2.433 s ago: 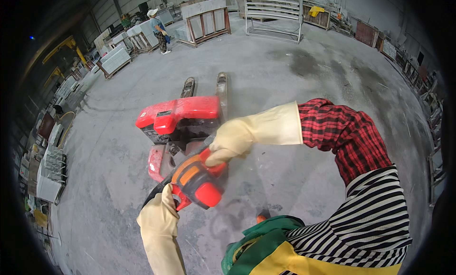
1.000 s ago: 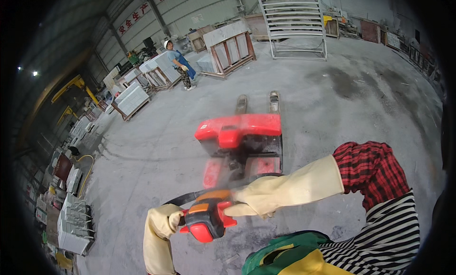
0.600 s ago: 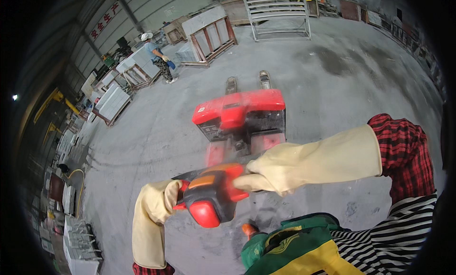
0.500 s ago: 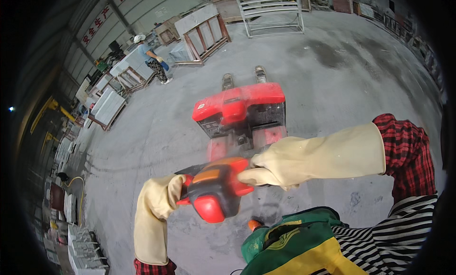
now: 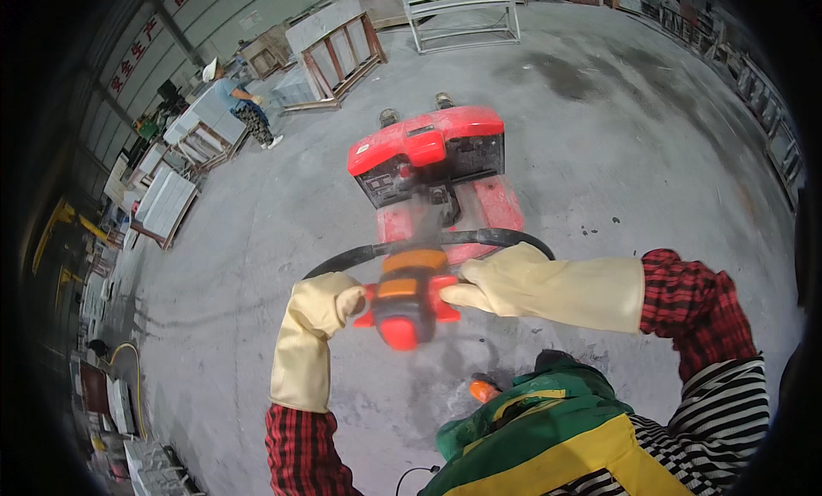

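Note:
In front of me stands a red electric pallet truck [image 5: 467, 128], its two forks [image 5: 443, 100] pointing away. Its tiller head [image 5: 402, 291], black with red and orange parts, is slightly blurred between my hands. My left hand [image 5: 321, 306], in a long cream rubber glove, is closed around the left grip of the tiller. My right hand [image 5: 507, 282], gloved alike, is closed on the right grip beside the red thumb lever [image 5: 443, 299]. The black looped bar of the tiller [image 5: 355, 255] curves behind both hands. The gloves hide the grips themselves.
Another person [image 5: 240, 106] stands at the far left by stone slabs on wooden frames [image 5: 167, 201]. A slanted slab rack [image 5: 338, 55] and a pale metal rack [image 5: 458, 17] stand farther off. A yellow hose [image 5: 137, 385] lies at left. My orange shoe [image 5: 484, 387] is near the truck.
The tiller has swung from a tilt to nearly straight and sits farther from my body. Both hands have moved with it, still gripping. The surroundings have shifted left and up in view.

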### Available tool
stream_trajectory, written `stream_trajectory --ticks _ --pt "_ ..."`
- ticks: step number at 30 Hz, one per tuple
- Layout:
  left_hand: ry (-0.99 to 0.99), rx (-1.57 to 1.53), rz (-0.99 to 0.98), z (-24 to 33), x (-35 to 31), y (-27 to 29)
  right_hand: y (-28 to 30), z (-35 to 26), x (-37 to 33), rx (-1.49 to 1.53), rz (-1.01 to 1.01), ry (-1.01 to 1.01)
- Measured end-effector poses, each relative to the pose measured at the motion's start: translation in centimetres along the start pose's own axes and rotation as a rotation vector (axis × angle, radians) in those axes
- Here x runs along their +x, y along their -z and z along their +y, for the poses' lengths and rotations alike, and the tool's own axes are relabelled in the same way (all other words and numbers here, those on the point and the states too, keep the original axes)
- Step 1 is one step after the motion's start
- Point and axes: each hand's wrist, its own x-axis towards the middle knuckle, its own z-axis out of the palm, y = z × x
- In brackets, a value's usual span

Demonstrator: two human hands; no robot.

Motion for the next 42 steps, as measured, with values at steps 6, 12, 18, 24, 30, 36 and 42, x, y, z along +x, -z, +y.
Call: stream_trajectory --ticks 6,12,18,24,30,36,42 --pt "-0.041 0.070 -0.012 -6.5 -4.5 -1.0 -3.2 -6.7 3.7 0.234 0.071 -0.087" --pt "0.164 0.170 -0.299 -10.6 -3.7 1.9 -3.0 -11.1 6.2 0.093 0.088 0.056" --pt "0.033 0.165 -0.229 -18.8 -5.7 1.1 -6.1 -16.1 12.2 0.004 0.271 0.031" --pt "-0.348 0.143 -0.112 -26.4 -6.2 -0.7 -6.9 -20.9 18.3 0.241 0.132 -0.131" --pt "-0.695 0.120 0.087 -36.1 -2.7 0.9 -5.7 -24.8 26.0 0.187 0.232 -0.355" --pt "-0.711 0.005 -0.034 -41.5 -0.2 4.4 -1.8 -30.3 32.3 0.143 0.149 -0.536" --pt "-0.656 0.104 -0.209 -46.2 2.4 8.4 1.0 -34.3 38.3 -0.022 0.194 -0.645"
